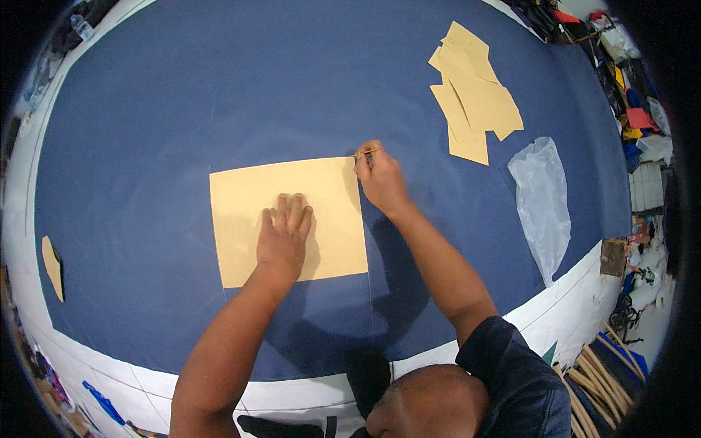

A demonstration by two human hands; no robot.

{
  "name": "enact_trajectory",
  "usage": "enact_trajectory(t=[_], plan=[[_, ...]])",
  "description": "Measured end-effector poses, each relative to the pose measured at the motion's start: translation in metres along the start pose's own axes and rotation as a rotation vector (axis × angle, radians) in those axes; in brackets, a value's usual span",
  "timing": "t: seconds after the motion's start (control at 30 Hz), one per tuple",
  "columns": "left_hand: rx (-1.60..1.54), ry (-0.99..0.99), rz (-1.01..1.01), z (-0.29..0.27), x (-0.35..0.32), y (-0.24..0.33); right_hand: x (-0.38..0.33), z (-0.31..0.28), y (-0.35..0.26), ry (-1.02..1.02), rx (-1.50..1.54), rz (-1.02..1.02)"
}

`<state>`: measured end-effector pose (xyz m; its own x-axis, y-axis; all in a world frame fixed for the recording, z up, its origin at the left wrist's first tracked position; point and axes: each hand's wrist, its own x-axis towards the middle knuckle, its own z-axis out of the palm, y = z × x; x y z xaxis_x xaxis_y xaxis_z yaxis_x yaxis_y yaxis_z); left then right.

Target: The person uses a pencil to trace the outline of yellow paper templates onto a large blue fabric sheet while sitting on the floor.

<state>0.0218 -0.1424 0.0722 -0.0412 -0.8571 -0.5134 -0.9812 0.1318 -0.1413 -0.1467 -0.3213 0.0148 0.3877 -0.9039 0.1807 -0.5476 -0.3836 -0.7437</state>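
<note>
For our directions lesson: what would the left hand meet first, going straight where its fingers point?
Apparently nothing: past the yellow rectangular sheet, the way looks free across the blue fabric.

There are two hands [285,237] [382,179], one slim tool [372,152] and one large card [237,223].

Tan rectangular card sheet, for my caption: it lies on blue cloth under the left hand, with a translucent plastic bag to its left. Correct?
No: the translucent plastic bag lies right of the tan rectangular card sheet, as the head view shows.
</note>
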Motion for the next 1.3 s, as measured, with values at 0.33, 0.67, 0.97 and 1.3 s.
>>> enact_trajectory(t=[0.33, 0.67, 0.97, 1.3], plan=[[-0.399, 0.139, -0.049, -0.031, 0.044, 0.022, 0.001, -0.002, -0.004, 0.017, -0.002, 0.027], [-0.272, -0.190, -0.199, -0.072, 0.082, 0.035, 0.000, -0.002, -0.004, 0.065, -0.021, -0.054], [-0.305, -0.337, -0.209, -0.080, 0.101, 0.030, -0.006, 0.000, -0.007, 0.023, -0.040, -0.039], [-0.362, -0.365, -0.175, -0.084, 0.108, 0.030, -0.029, -0.023, -0.020, -0.185, -0.337, -0.204]])
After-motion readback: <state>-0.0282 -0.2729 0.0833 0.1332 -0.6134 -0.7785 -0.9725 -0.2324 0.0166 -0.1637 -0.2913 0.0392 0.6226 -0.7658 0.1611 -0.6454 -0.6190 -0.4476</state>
